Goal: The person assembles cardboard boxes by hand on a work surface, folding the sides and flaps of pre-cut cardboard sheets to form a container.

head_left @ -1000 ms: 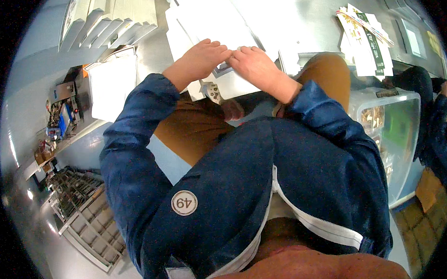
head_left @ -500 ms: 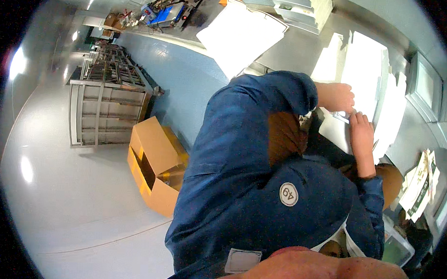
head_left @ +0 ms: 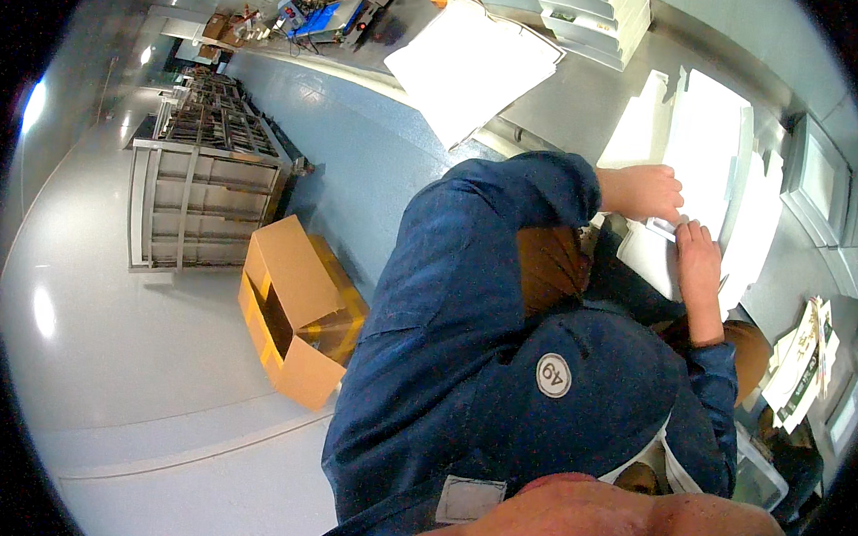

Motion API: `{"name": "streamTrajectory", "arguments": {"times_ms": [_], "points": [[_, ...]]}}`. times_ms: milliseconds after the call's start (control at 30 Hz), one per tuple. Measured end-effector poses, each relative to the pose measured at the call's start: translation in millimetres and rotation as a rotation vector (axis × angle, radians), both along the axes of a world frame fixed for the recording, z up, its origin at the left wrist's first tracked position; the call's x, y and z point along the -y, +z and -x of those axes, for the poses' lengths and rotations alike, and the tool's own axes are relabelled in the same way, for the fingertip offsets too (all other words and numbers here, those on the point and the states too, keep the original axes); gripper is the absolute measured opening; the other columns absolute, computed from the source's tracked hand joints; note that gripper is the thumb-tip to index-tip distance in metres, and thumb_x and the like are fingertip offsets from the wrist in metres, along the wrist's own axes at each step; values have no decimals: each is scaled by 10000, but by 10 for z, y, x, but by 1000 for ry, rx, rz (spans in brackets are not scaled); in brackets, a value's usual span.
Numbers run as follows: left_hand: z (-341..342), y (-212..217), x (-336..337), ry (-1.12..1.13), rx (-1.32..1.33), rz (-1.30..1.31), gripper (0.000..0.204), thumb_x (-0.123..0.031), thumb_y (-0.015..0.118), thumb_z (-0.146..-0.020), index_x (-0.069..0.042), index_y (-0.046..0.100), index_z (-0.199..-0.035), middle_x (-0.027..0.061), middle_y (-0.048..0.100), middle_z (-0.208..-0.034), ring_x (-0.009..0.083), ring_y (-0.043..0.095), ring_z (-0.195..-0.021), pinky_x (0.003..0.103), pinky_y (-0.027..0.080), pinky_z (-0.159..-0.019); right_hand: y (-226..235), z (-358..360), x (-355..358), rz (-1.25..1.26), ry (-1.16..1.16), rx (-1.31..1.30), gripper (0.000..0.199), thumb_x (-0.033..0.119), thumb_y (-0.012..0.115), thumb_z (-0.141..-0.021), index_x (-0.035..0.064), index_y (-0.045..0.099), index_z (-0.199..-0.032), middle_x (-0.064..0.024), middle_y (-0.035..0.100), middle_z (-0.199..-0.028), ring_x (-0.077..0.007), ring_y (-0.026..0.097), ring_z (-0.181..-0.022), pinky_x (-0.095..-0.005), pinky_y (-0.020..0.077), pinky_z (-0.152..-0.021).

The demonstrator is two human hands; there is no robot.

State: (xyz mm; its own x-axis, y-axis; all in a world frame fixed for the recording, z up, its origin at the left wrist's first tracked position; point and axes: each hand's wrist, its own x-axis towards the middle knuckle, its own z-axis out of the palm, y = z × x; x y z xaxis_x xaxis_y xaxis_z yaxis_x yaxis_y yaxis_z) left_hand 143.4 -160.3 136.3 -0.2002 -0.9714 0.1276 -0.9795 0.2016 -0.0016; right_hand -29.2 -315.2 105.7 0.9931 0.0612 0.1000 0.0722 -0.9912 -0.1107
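Observation:
My left hand (head_left: 642, 191) reaches in over the bench, its fingers curled closed at the edge of a white card piece (head_left: 648, 260). Opposite it, my right hand (head_left: 699, 268) has its fingers bent together and pressed on the same piece, close to the left fingertips. A raised, folded-looking edge shows between the two hands. The lower part of the piece lies near my lap. Beneath and beyond the hands are stacked flat white sheets (head_left: 713, 117), glaring bright, so their outlines are hard to tell.
More white sheets (head_left: 474, 66) overhang the bench edge, near stacked white trays or boxes (head_left: 598, 28). Printed papers (head_left: 801, 361) lie at the right. An open cardboard box (head_left: 300, 306) stands on the floor at left, before a metal rack (head_left: 209, 204). Blue equipment (head_left: 326, 21) sits farther along the bench.
The whole view has shifted slightly. Both hands stay together at the white card piece, with only slight finger movement.

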Motion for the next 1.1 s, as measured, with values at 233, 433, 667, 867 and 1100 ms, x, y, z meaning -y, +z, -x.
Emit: {"name": "streamTrajectory", "arguments": {"times_ms": [233,433,667,867,1100], "points": [[88,-55,-61,-2,-56,74,222,-159,669,-798,-133,701,-1016,38,648,-1008,239,610,-1041,425,421,-1030,71,-29,-15,-6,18,-57,247,114,596,-884,33,628,-1116,-92,619,-1054,-273,615,-1031,-419,525,-804],[437,-63,-95,214,-63,-70,195,-132,655,-819,-88,696,-1004,81,668,-1012,261,631,-1071,465,345,-1160,83,-69,76,-120,24,-77,202,88,608,-873,34,642,-1065,-121,640,-1038,-296,625,-1004,-423,527,-817],[415,-126,-81,217,-38,49,153,-148,571,-872,-80,702,-911,76,667,-884,267,661,-959,444,410,-1087,250,-18,200,-101,48,-107,138,69,637,-841,15,667,-964,-155,636,-996,-345,626,-953,-450,527,-825],[681,-361,43,366,-157,185,147,-157,568,-867,-77,691,-885,84,653,-903,269,641,-913,404,454,-926,194,-11,176,-136,40,-50,138,65,637,-837,-1,664,-955,-154,628,-954,-350,620,-942,-455,526,-848],[670,-241,55,395,-199,40,144,-154,577,-861,-64,680,-908,101,663,-922,273,640,-936,412,469,-877,158,25,225,-132,63,11,95,62,662,-821,31,659,-911,-133,629,-880,-334,623,-878,-456,474,-814]]}}
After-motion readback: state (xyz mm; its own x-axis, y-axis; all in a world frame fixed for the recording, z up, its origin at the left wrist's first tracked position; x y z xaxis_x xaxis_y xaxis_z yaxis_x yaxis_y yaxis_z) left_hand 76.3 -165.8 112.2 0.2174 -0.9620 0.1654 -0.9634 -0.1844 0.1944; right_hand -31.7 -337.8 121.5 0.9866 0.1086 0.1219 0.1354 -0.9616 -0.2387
